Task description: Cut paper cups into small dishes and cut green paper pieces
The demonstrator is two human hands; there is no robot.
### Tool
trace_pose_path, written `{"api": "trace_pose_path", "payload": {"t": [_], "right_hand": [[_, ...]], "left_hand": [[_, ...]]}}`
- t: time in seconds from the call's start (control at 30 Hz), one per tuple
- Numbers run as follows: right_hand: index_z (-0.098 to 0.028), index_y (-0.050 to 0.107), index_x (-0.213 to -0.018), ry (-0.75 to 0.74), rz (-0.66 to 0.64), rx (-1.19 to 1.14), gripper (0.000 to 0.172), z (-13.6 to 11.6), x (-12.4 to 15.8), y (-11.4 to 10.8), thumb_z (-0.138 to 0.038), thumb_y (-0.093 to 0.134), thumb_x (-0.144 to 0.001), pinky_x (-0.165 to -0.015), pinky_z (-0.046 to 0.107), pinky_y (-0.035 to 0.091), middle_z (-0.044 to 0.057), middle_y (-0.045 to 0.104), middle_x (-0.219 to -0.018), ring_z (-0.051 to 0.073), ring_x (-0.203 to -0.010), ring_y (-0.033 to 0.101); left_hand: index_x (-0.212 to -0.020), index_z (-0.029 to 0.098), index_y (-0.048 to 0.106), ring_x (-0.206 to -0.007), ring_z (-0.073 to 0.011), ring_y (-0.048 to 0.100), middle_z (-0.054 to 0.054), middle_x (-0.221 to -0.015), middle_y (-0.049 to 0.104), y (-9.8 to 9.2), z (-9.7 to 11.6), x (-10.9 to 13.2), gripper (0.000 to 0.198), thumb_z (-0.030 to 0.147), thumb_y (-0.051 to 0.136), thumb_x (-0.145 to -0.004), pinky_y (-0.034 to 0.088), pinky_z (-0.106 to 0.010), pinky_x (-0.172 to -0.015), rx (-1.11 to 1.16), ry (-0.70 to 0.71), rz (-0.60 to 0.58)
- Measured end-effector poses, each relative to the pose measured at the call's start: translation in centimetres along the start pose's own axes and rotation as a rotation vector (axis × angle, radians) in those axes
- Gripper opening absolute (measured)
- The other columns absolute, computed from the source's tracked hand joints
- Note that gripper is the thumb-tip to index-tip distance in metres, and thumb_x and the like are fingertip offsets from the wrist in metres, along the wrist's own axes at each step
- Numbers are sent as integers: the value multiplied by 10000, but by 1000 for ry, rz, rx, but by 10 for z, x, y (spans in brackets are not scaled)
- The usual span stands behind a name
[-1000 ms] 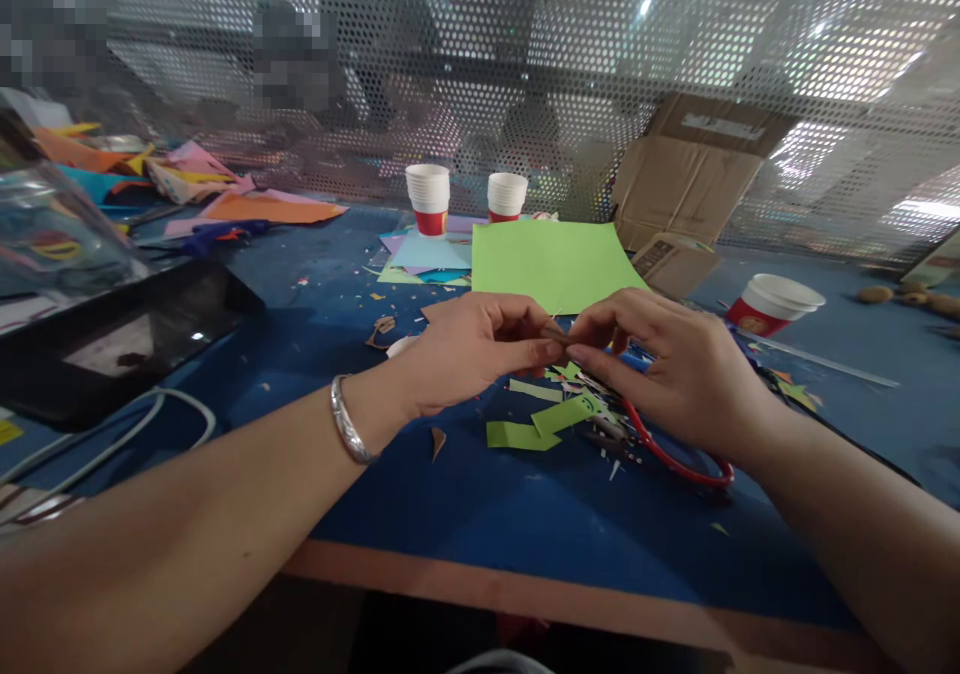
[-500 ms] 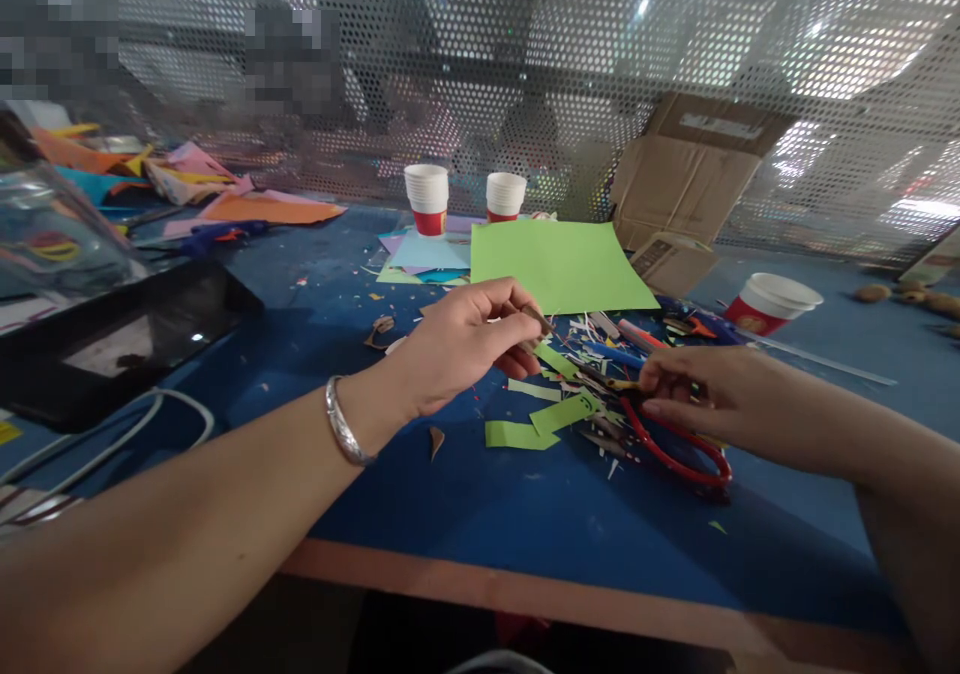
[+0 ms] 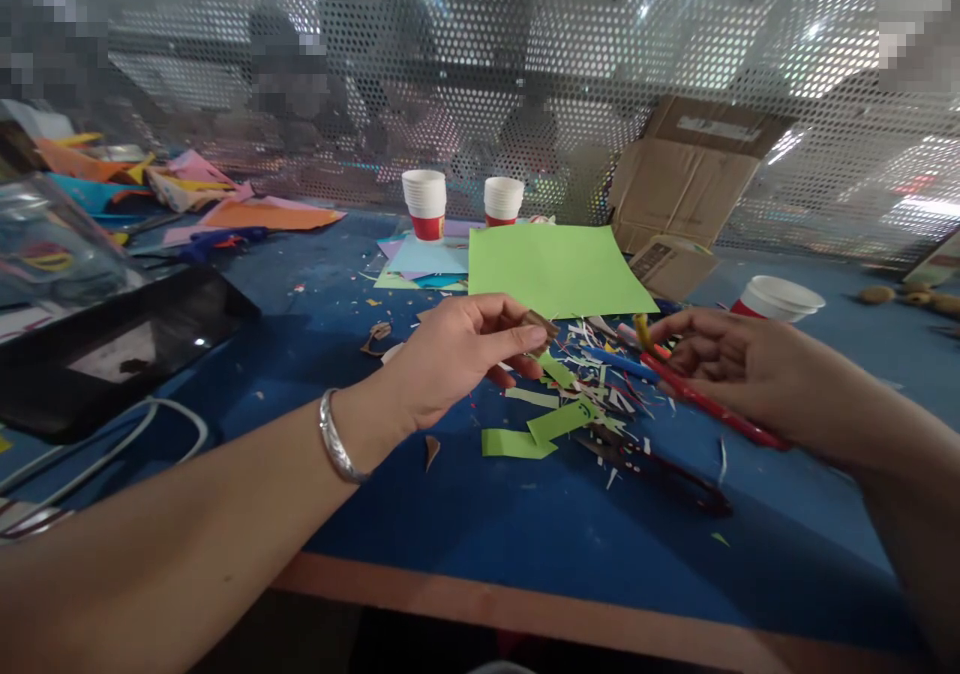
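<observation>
My left hand (image 3: 457,359), with a silver bangle on its wrist, pinches a small brown piece (image 3: 540,327) between thumb and fingers above the paper scraps. To the right, my right hand (image 3: 739,364) is closed around red-handled scissors (image 3: 716,411), raised off the table; a yellow part shows at the fingertips. Green paper strips (image 3: 559,421) and a heap of thin cuttings (image 3: 615,394) lie below and between both hands. A dark red loop (image 3: 694,486) rests beside the cuttings. Another brown fragment (image 3: 431,451) lies on the blue table (image 3: 570,544).
A green sheet (image 3: 555,269) lies behind the hands, near two stacks of cups (image 3: 424,204), (image 3: 503,200). Another cup (image 3: 780,299) stands at right, cardboard (image 3: 682,184) behind. At left are a black tray-like object (image 3: 142,344), white cable (image 3: 195,419) and coloured papers (image 3: 270,214).
My right hand has lifted the red scissors up and to the right, away from the cuttings, and turned them. My left hand keeps its pinch on the brown piece and has barely moved.
</observation>
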State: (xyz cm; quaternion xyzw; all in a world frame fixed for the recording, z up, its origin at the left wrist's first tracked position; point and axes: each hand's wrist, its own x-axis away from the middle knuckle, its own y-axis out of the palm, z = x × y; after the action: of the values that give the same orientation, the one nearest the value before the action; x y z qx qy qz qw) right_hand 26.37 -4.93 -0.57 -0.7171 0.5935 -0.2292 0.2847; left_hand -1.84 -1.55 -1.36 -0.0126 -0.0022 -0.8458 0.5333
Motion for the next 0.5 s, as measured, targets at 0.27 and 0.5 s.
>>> {"api": "trace_pose_path", "payload": {"t": [0.27,0.5], "right_hand": [[-261,665,-1029,-4,-48,-305,352,-19,6,21,-389,832,-747,-595,243,525,-1,695,-853,169,-744,658],[-273,537,-1146,-169,-51,-106,491,-28,8,34,-413,804,-758,-560,268,497,-9,649,-836,172,-666,603]], "left_hand": [[-923,134,672,-816,-141,749,-55,-997,740,7,-2,3,82,207,695,-895,565,-209,-685,250,-105,-59],[-920,137,648,-851,-164,760,-36,-920,749,9,-2,5,21,149,662,-909,589,-236,-741,392,-100,-72]]}}
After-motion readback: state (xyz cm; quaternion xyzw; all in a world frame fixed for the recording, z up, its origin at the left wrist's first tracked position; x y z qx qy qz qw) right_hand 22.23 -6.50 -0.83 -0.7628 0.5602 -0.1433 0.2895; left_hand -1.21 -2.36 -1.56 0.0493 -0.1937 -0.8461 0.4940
